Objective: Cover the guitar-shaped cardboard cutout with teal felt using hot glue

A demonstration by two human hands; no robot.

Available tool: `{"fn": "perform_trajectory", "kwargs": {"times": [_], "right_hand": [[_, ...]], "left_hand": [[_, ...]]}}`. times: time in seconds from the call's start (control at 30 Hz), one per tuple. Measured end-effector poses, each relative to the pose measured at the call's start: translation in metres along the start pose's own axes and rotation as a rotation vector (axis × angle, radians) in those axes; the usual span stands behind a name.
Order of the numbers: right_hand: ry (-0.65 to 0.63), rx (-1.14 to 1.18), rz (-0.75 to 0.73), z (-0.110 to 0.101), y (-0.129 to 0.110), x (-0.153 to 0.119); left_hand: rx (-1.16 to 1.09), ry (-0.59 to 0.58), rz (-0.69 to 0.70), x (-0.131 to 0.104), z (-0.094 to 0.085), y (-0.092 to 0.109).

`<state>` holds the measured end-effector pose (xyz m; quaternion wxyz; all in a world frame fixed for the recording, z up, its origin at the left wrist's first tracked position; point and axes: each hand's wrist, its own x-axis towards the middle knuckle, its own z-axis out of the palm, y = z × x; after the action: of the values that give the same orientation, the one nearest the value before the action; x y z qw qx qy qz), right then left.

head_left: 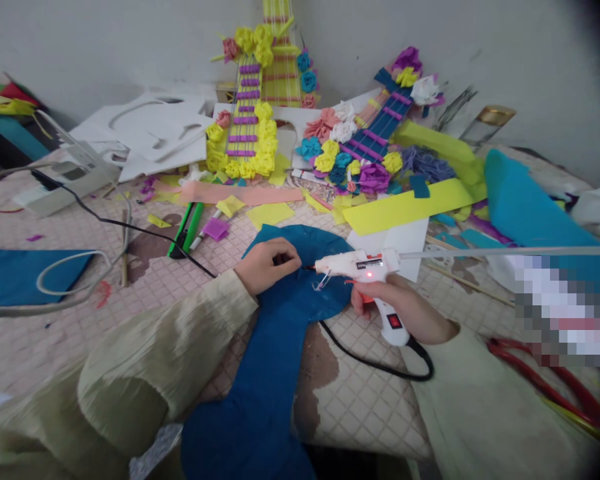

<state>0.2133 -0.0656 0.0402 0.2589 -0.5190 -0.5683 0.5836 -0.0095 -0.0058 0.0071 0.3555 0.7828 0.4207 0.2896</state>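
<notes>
A white hot glue gun (pixel 347 265) with a lit red light is in my right hand (pixel 405 300), fingers wrapped round its handle and trigger. A long clear glue stick (pixel 480 252) sticks out of its back end. Its nozzle points left, close to the fingertips of my left hand (pixel 269 265). That hand rests on a dark blue guitar-like shape (pixel 275 360), its fingers curled and pinched; what they hold, if anything, is hidden. Stringy glue hangs below the nozzle. The blue shape's near end reaches over the table edge.
Flower-covered guitar models (pixel 250 120) stand at the back. A green utility knife (pixel 186 230) lies left of the blue shape. Paper scraps, a yellow strip (pixel 405 207) and a power strip (pixel 65 180) lie around. The black gun cord (pixel 380 367) loops below. Red-handled pliers or scissors (pixel 545 380) lie right.
</notes>
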Motion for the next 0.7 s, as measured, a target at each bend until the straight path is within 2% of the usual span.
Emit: {"fn": "perform_trajectory", "kwargs": {"times": [0.7], "right_hand": [[0.005,0.020,-0.002,0.0008,0.0012,0.0000]], "left_hand": [[0.012,0.002,-0.018,0.0019,-0.0010,-0.0036]]}}
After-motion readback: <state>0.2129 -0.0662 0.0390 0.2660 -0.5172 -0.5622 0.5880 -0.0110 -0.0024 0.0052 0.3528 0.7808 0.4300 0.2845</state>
